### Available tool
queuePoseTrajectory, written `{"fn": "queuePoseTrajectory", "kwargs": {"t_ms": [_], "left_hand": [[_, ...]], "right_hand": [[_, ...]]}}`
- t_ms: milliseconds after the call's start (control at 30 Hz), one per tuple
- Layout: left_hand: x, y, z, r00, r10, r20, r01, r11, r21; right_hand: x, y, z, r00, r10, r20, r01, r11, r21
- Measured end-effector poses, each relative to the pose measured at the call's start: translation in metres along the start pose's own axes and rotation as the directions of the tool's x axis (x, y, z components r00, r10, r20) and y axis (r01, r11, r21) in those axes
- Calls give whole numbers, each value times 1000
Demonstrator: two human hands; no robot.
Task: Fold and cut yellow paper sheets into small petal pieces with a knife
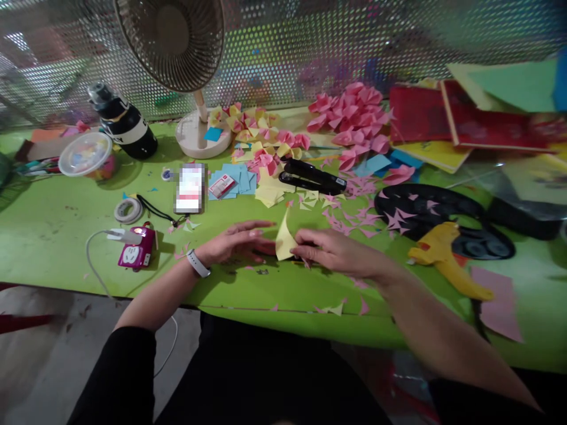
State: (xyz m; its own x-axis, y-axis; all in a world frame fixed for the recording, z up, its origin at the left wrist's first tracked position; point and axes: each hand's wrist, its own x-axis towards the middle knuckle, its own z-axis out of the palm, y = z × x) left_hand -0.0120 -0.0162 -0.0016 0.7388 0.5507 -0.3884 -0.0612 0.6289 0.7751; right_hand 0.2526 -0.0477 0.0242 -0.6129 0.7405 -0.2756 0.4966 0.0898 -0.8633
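A small yellow paper square (284, 240), partly folded up, lies on the green table (53, 224) in front of me. My left hand (237, 243) rests flat with fingers stretched out, fingertips touching the paper's left side. My right hand (333, 252) has its fingers closed in a pinch on the paper's right edge, pressing it to the table. A white band is on my left wrist.
A black stapler (313, 177), stacks of blue and yellow paper squares (239, 180), folded pink paper flowers (354, 115), a fan (181, 53), a black bottle (124, 121), a tape roll (128, 209), a pink power block (136, 248), a yellow glue gun (447, 262) and paper scraps surround my hands.
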Motion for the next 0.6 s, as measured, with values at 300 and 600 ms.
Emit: {"fn": "queuePoseTrajectory", "kwargs": {"t_ms": [300, 600], "left_hand": [[4, -2, -5, 993, 80, 90, -79, 997, -10], [-2, 5, -1, 994, -33, 105, 18, 989, 147]], "right_hand": [[-3, -3, -1, 924, 24, 381, -52, 997, 65], [-1, 5, -5, 953, 17, 302, -51, 993, 106]]}}
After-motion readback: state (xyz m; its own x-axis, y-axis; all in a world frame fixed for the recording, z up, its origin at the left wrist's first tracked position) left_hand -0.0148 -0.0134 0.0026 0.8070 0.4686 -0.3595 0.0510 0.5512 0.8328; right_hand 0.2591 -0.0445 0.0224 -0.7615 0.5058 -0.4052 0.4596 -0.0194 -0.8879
